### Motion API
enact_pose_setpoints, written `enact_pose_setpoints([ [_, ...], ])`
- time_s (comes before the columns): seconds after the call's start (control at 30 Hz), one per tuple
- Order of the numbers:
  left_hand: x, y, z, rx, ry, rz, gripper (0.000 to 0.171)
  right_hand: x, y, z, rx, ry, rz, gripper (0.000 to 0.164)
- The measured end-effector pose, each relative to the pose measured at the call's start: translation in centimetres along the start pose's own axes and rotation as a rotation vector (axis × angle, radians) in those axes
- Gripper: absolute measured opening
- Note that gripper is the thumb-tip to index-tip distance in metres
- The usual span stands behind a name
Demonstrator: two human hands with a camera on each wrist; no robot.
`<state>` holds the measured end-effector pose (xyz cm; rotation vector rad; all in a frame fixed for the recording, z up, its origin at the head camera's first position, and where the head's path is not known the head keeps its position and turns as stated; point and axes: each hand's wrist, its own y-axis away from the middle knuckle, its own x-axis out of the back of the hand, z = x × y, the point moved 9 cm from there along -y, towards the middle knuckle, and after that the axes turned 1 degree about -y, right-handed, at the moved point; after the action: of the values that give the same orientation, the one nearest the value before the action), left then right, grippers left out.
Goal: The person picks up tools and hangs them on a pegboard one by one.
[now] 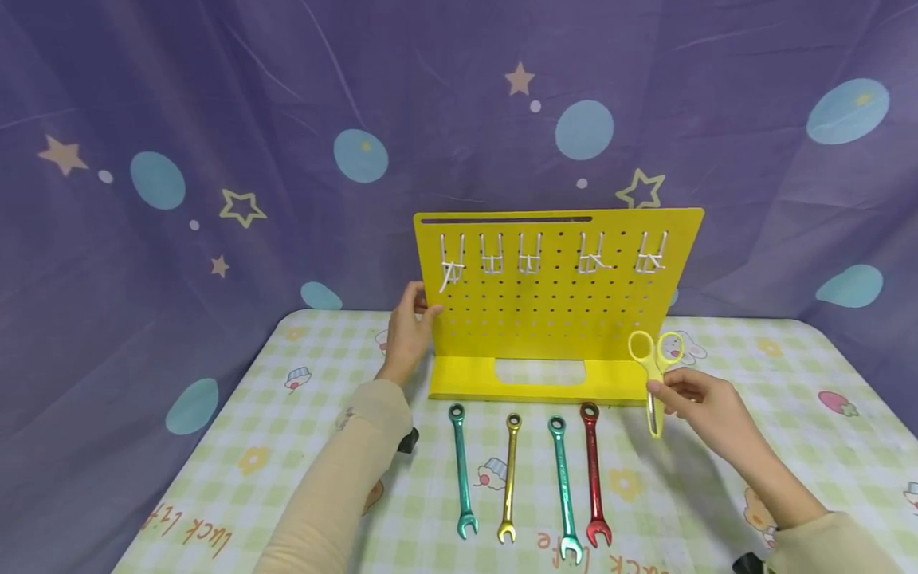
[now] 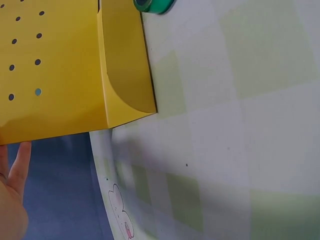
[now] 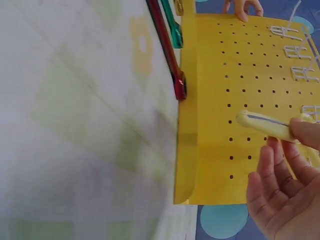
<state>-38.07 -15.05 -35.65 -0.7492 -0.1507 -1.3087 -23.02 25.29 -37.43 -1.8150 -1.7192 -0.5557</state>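
Observation:
A yellow pegboard (image 1: 502, 344) stands upright on the table, with several white wire hooks (image 1: 529, 259) along its upper part. My left hand (image 1: 409, 335) grips its left edge, thumb on the front face and fingers partly hidden behind. In the left wrist view, fingers (image 2: 19, 167) show at the edge of the board. My right hand (image 1: 706, 405) pinches a pair of yellow scissors (image 1: 651, 368) by the blades, handle loops up and tip down. The scissors are in front of the board's lower right corner. In the right wrist view, their covered tip (image 3: 265, 126) sticks out past my thumb.
Combination wrenches lie in a row before the board: a teal one (image 1: 461, 470), a gold one (image 1: 511, 470), another teal one (image 1: 563, 478) and a red one (image 1: 594, 470). A checkered cloth (image 1: 215, 470) covers the table. Behind hangs a purple curtain (image 1: 459, 96).

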Motion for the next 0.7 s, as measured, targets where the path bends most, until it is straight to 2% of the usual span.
enact_pose_setpoints([
  [0.23, -0.1, 0.0, 0.0, 0.008, 0.014, -0.001, 0.029, 1.7, -0.8, -1.1, 0.057, -0.137, 0.089, 0.032],
  [0.7, 0.0, 0.1, 0.0, 0.019, 0.027, 0.018, 0.028, 4.1, -2.7, -2.8, 0.063, -0.203, 0.18, 0.04],
])
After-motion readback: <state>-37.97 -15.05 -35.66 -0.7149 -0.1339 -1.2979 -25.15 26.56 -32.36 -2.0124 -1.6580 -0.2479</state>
